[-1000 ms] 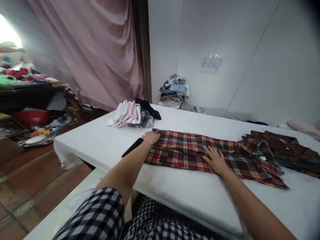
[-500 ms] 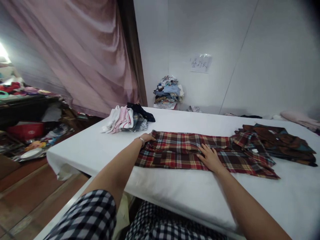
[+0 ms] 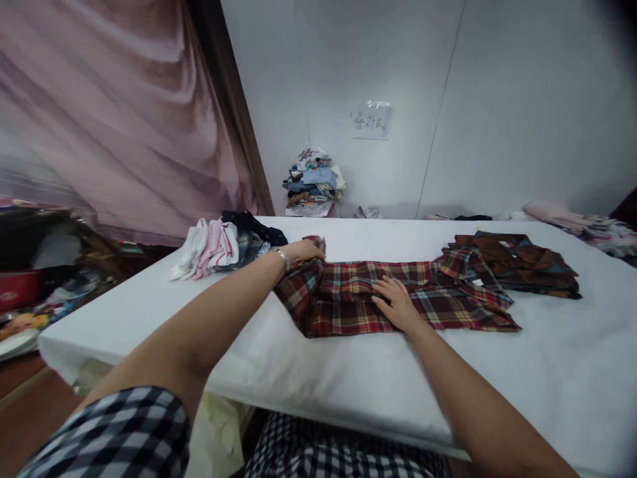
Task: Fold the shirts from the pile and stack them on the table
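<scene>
A red, brown and yellow plaid shirt (image 3: 358, 312) lies in a long folded strip across the white table, its collar toward the right. My left hand (image 3: 304, 251) grips the shirt's left end and holds it raised off the table, bent over toward the right. The fingertips are partly hidden by cloth. Lying flat on the middle of the shirt, my right hand (image 3: 397, 304) presses it down with the fingers somewhat spread.
Folded clothes (image 3: 219, 245) sit at the table's left. Brown patterned shirts (image 3: 522, 259) lie at the right, beside the collar. A tall clothes pile (image 3: 313, 179) stands at the back against the wall, where a paper sign (image 3: 371, 122) hangs. The white table (image 3: 298, 372) has its near edge by my body.
My left hand has lifted the shirt's left end and carried it up and to the right, bending the strip. My right hand stays on the shirt. The view has turned slightly right.
</scene>
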`<action>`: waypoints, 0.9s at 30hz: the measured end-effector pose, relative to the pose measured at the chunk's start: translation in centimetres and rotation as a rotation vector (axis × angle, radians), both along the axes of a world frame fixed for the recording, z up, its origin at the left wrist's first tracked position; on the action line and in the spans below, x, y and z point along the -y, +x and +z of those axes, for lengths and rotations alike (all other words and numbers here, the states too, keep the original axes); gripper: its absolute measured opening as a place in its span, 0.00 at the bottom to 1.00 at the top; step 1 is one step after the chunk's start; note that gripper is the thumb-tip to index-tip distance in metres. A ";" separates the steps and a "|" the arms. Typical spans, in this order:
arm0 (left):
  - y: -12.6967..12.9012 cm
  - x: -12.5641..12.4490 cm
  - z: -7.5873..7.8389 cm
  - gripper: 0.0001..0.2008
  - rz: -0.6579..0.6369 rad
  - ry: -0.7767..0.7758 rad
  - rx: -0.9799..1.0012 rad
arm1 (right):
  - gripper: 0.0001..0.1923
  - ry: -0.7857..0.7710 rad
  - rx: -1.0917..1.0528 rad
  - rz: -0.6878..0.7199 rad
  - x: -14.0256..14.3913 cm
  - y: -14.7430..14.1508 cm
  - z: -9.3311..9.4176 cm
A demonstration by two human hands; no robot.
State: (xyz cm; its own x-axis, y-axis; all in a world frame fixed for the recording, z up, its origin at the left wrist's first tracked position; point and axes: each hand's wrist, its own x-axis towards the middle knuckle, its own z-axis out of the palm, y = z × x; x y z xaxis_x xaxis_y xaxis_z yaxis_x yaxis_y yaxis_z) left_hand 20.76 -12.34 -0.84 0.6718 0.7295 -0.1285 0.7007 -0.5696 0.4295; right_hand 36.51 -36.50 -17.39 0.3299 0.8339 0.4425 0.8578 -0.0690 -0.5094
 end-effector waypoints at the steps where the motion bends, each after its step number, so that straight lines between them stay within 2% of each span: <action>1: 1.5 1.2 -0.3 0.19 -0.015 -0.044 0.020 | 0.20 0.043 -0.014 -0.005 0.0 0.2 -0.1; 3: 3.8 3.4 -1.5 0.23 -0.044 -0.124 0.069 | 0.18 0.110 -0.048 -0.015 0.2 0.8 -0.3; 5: 4.8 4.8 -2.9 0.28 -0.045 -0.158 0.115 | 0.17 0.163 -0.095 -0.032 0.5 1.3 -0.3; 7: 4.4 4.9 -4.2 0.32 -0.004 -0.136 0.145 | 0.16 0.217 -0.141 -0.067 0.8 1.8 -0.2; 11: 1.3 3.1 -6.6 0.33 0.139 -0.098 0.151 | 0.15 0.279 -0.164 -0.107 0.8 2.2 0.1; 14: -0.3 2.6 -8.3 0.30 0.212 -0.210 0.132 | 0.14 0.199 -0.117 -0.097 0.3 1.9 0.0; 17: -0.5 3.5 -9.8 0.23 0.206 -0.322 0.181 | 0.15 0.033 -0.066 -0.117 0.0 1.4 -0.1; 20: -0.8 4.0 -9.9 0.18 0.182 -0.351 0.282 | 0.16 -0.039 -0.060 -0.111 0.4 1.1 0.3; 22: -2.1 2.9 -9.5 0.18 0.192 -0.320 0.333 | 0.16 -0.022 -0.054 -0.096 0.9 1.0 0.8; 24: -4.3 0.5 -9.2 0.19 0.245 -0.221 0.325 | 0.17 0.001 -0.041 -0.098 1.3 0.8 1.2; 25: -5.5 -0.8 -9.3 0.19 0.265 -0.091 0.249 | 0.16 0.002 -0.034 -0.096 1.3 0.7 1.4; 27: -7.8 -3.2 -9.9 0.17 0.279 0.000 0.075 | 0.15 -0.012 -0.029 -0.064 1.3 0.3 1.6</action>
